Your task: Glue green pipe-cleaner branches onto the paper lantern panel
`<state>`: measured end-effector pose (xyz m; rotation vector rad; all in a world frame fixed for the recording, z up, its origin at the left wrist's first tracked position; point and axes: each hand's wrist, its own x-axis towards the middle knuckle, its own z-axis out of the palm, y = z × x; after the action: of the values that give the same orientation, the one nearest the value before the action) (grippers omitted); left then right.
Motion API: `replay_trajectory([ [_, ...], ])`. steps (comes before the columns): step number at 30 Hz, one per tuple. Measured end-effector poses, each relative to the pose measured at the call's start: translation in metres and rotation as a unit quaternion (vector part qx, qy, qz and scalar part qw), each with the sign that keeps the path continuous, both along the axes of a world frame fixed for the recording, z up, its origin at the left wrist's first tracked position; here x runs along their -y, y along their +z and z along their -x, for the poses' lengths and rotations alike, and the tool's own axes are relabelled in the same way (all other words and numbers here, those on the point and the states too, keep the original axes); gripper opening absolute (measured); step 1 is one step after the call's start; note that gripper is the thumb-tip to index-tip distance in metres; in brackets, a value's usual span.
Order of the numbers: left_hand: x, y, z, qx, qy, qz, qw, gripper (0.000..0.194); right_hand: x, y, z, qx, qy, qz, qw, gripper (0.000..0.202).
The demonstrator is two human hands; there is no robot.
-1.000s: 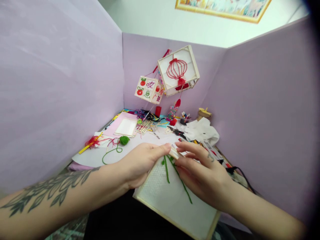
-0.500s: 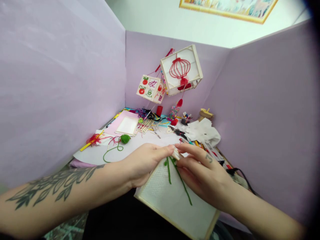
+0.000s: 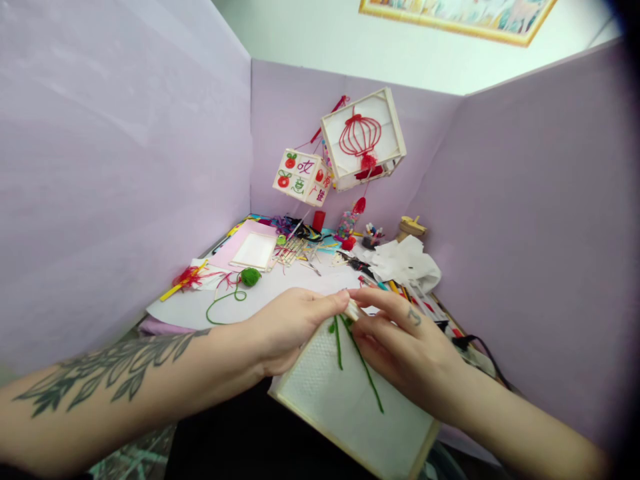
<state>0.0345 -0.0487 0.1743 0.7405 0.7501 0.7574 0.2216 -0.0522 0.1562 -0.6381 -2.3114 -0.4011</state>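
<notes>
A white panel (image 3: 350, 407) with a pale wooden stick frame tilts over my lap, close to me. Dark green yarn strands (image 3: 367, 373) run down its face from near the far end. My left hand (image 3: 297, 323) is closed on the panel's far left edge, thumb on top. My right hand (image 3: 407, 340) has its fingers bent around the panel's far corner, fingertips meeting my left thumb. A short pale piece between the fingertips looks like the frame's corner, partly covered. The right thumb is mostly hidden.
On the table stand a green yarn ball (image 3: 251, 277), a framed white sheet (image 3: 255, 251), bundled sticks (image 3: 293, 252), black pliers (image 3: 359, 265) and crumpled white paper (image 3: 407, 263). A large lantern (image 3: 363, 140) and a small lantern (image 3: 300, 177) hang behind. Lilac partitions (image 3: 125, 167) enclose the sides.
Both hands stay at the panel's far corner. The right hand's fingers have shifted very slightly; the panel and the table things look the same.
</notes>
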Motion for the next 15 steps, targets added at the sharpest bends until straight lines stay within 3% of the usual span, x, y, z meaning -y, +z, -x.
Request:
replay_trajectory([
  [15,-0.0011,-0.0013,0.0006,0.003,-0.014,-0.001,1.0,0.025,0.0018,-0.0004,-0.0077,-0.019,0.031,0.066,0.997,0.013],
])
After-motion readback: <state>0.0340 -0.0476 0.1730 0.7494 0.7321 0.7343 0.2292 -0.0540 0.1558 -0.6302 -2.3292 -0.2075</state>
